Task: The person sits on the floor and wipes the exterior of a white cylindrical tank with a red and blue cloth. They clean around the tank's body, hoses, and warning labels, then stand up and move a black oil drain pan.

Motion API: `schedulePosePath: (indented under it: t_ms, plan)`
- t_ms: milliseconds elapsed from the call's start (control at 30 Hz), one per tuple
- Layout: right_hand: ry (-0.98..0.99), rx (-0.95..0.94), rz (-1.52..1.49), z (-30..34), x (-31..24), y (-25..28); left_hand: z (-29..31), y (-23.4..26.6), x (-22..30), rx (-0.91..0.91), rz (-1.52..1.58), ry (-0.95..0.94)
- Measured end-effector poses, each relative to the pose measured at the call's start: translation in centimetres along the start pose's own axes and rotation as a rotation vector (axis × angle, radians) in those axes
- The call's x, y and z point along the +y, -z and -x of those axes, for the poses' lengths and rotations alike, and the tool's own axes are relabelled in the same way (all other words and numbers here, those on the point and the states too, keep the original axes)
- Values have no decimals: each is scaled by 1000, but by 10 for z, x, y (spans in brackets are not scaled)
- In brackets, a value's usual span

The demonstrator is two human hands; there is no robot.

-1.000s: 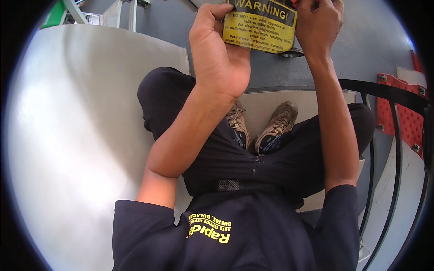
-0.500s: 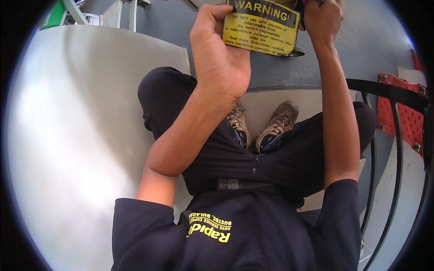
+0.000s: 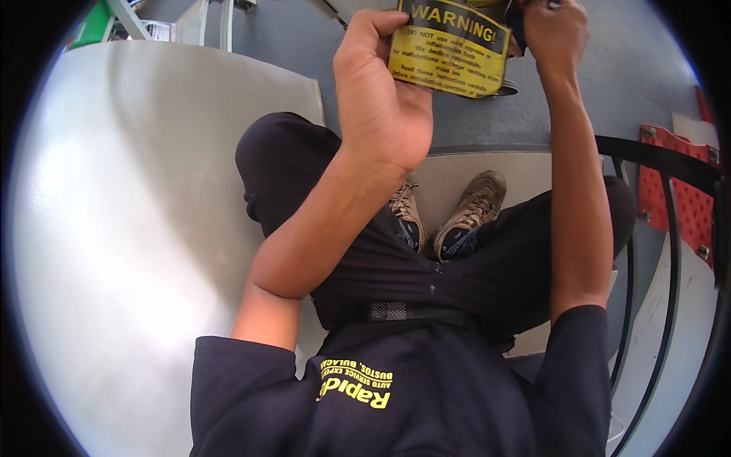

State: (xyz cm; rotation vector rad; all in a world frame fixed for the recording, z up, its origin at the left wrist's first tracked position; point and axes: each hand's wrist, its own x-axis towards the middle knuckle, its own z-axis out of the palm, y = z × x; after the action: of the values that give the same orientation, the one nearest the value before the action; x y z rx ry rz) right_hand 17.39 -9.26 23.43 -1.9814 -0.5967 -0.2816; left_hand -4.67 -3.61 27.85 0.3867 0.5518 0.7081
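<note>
Starting at the left, a broad pale grey panel (image 3: 129, 228) is lying flat beside the seated person, unchanged from the earlier pictures. Next to it, the left hand (image 3: 381, 99) is raised at the top of the view, its grip clenched on the left edge of a yellow-and-black warning label (image 3: 451, 47), with the thumb curling over that edge. Since a second ago this hand is sitting slightly further right and higher, and the label has shifted right with it and is now tilting, its right end dipping lower than before. Below the hands, the person's two brown lace-up shoes (image 3: 449, 217) are resting together on a pale floor patch between the dark-trousered knees, in the same place as before. A small round metal part (image 3: 502, 88) is peeking out under the label's lower right corner, against the grey surface behind. Further right, the right hand (image 3: 556, 34) is closing on something dark at the label's upper right corner, at the very top edge of the view; what it is grasping cannot be told, as it is cut off there. A second ago this hand was overlapping more of the label's right side; now it is standing higher and clear of the label's face. At the far right, black hoses (image 3: 670, 228) are curving past a red studded plate (image 3: 681, 198).
</note>
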Motion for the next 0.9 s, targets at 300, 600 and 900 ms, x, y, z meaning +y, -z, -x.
schedulePosePath:
  t_ms: [300,600,900]
  plan:
    - [-117,-90,-62,-10,35,-8,7,-7,5,-24,-40,-2]
    - [20,72,-51,-6,12,0,6,-12,2,-33,-38,4]
    - [-53,103,-218,-31,44,-14,8,-16,0,-59,-31,13]
